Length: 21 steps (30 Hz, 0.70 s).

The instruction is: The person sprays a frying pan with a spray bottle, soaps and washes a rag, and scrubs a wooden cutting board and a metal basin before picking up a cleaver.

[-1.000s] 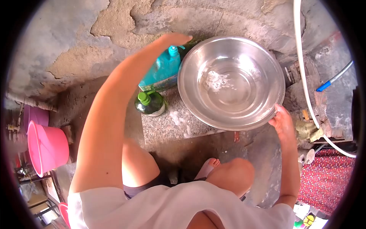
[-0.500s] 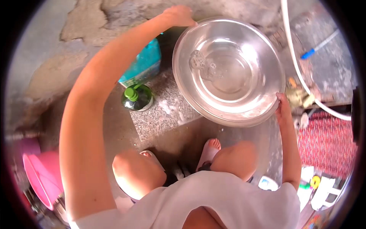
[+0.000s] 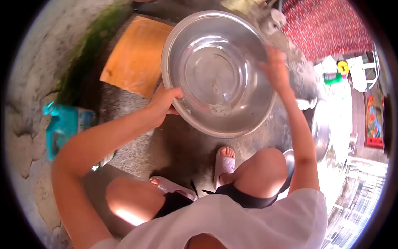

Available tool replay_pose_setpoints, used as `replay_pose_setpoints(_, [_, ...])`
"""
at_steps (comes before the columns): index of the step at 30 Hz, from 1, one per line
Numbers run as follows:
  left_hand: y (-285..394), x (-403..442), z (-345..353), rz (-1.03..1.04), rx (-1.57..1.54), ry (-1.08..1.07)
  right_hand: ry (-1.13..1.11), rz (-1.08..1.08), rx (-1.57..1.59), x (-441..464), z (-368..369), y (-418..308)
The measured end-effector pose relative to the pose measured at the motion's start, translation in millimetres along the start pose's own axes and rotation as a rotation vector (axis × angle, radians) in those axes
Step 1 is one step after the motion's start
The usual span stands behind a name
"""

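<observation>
A wide stainless-steel basin (image 3: 253, 99) is held in front of me, with a little water and some suds in the bottom. My left hand (image 3: 166, 103) is closed on its left rim, thumb over the edge and fingers underneath. At the right rim is my right hand (image 3: 277, 70), slightly blurred, its fingers apart and reaching over the edge; whether it touches the metal is unclear. A turquoise jug (image 3: 68, 126) stands left of my left forearm, which partly covers another bottle.
An orange board (image 3: 134, 54) lies beyond the basin's left side. Mossy wall (image 3: 89, 45) runs along the left. Red patterned cloth (image 3: 325, 27) is at upper right, near a green bottle (image 3: 333, 79). Another metal basin (image 3: 321, 128) stands right of my right arm.
My view has turned right. My left hand has gone from the basin's far rim to its left rim. My right hand's fingers have spread from their grip on the rim.
</observation>
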<state>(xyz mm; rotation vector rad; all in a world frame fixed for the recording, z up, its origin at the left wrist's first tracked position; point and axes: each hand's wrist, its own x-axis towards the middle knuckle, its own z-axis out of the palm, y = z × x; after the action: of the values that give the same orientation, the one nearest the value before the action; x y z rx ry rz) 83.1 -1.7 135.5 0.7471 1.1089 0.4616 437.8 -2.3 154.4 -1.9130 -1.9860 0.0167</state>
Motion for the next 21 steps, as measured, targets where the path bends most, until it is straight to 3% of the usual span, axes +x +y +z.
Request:
replay_pose_setpoints(1, [-13,14,22,0.025,-0.020,0.015,0.032,-0.154,-0.002,-10,13,-15])
replay_pose_setpoints(2, [-25,27,42,0.052,-0.036,0.029,-0.488,0.167,0.378,-30,23,-34])
replay_pose_setpoints(3, [-41,37,63,0.059,-0.043,0.034,-0.801,0.261,0.942,-59,66,-12])
replay_pose_setpoints(5, [-66,60,95,0.062,-0.032,0.061,-1.058,0.399,0.811,-116,117,32])
replay_pose_setpoints(6, [-77,63,110,0.069,-0.018,0.090,-1.066,0.489,0.667,-126,130,72])
replay_pose_setpoints(7, [-91,64,122,0.070,0.003,0.125,-0.932,0.608,0.508,-127,142,120])
replay_pose_setpoints(8, [-105,71,133,0.117,0.018,0.170,-0.720,0.663,0.374,-123,154,159])
replay_pose_setpoints(9, [-113,76,141,0.038,0.066,0.140,-0.466,0.669,0.360,-106,168,185])
replay_pose_setpoints(10, [-127,86,150,0.091,0.081,0.143,-0.220,0.671,0.555,-81,174,185])
replay_pose_setpoints(11, [-141,95,161,0.151,0.095,0.143,0.015,0.665,1.264,-58,201,179])
replay_pose_setpoints(12, [-149,102,172,0.226,0.136,0.150,-0.098,0.623,1.629,-42,198,149])
replay_pose_setpoints(13, [-151,108,180,0.304,0.173,0.152,-0.296,0.269,1.376,-51,236,141])
replay_pose_setpoints(14, [-148,112,182,0.272,0.181,0.177,-0.628,0.164,1.260,-71,238,131])
replay_pose_setpoints(16, [-137,110,179,0.230,0.160,0.224,-1.056,0.323,1.055,-105,218,120])
replay_pose_setpoints(17, [-134,108,178,0.208,0.137,0.255,-1.165,0.590,0.970,-119,196,138])
replay_pose_setpoints(18, [-131,110,176,0.270,0.164,0.249,-1.085,0.768,0.792,-115,212,174])
replay_pose_setpoints(19, [-128,117,177,0.293,0.177,0.262,-0.834,0.695,0.532,-84,155,166])
replay_pose_setpoints(20, [-128,121,177,0.305,0.192,0.276,-0.688,0.172,0.071,-80,202,213])
replay_pose_setpoints(21, [-129,123,178,0.317,0.199,0.295,-0.405,0.828,0.712,-62,189,205])
